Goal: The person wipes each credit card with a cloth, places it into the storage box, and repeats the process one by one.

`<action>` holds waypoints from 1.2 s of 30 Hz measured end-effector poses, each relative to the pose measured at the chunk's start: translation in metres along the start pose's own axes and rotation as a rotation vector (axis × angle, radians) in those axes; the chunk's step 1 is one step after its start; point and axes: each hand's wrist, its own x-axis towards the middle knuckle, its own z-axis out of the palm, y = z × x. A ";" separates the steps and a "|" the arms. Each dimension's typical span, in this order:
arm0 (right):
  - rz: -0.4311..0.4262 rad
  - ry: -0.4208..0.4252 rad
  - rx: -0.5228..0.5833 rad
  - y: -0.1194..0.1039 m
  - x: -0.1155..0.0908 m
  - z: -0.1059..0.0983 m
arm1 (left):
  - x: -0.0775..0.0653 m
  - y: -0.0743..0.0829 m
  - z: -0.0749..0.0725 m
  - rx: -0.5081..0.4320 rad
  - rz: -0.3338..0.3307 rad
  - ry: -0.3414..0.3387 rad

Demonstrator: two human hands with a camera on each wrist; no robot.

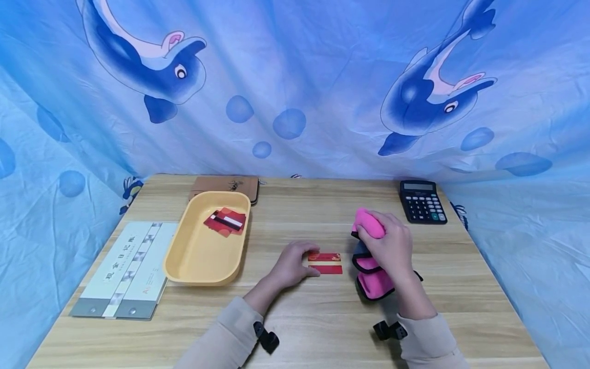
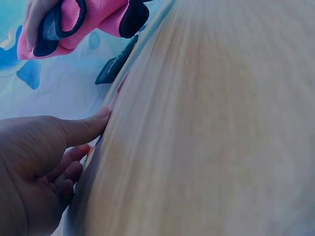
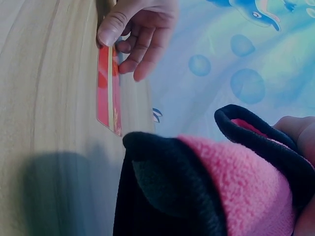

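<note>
My left hand [image 1: 290, 264] holds a red card with a gold stripe [image 1: 329, 263] by its left end, thumb at the near edge and a finger at the far edge. The card lies at the tabletop, and in the right wrist view the thumb overlaps its end. My right hand [image 1: 389, 246] grips a folded pink fleece cloth with black edging [image 1: 375, 285], bunched at the top, its lower folds hanging beside the card's right side. In the left wrist view, the pink cloth [image 2: 106, 17] shows raised above the table.
Left of my hands stands a yellow tray [image 1: 203, 261] with several red cards [image 1: 218, 225] in it. A brown wallet [image 1: 207, 183] lies behind it, a pale account book [image 1: 124, 266] to its left. A black calculator [image 1: 422, 202] lies at the back right. A blue dolphin-print curtain [image 1: 322, 77] hangs behind.
</note>
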 end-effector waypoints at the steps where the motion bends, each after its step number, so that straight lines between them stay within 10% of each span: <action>1: -0.002 -0.002 -0.001 0.000 0.000 0.000 | 0.000 0.000 0.000 0.006 -0.007 0.001; 12: 0.003 -0.010 -0.009 0.000 -0.001 0.000 | -0.005 0.008 -0.005 -0.107 -0.050 0.025; 19: 0.001 -0.018 -0.003 0.000 -0.001 0.001 | -0.011 0.001 -0.008 -0.239 -0.092 0.181; 27: -0.002 0.015 0.017 -0.003 0.004 0.001 | 0.002 0.016 -0.029 -0.748 -0.321 0.336; 36: -0.084 0.026 0.040 -0.024 0.013 0.005 | 0.015 0.054 -0.058 -0.979 -0.263 0.339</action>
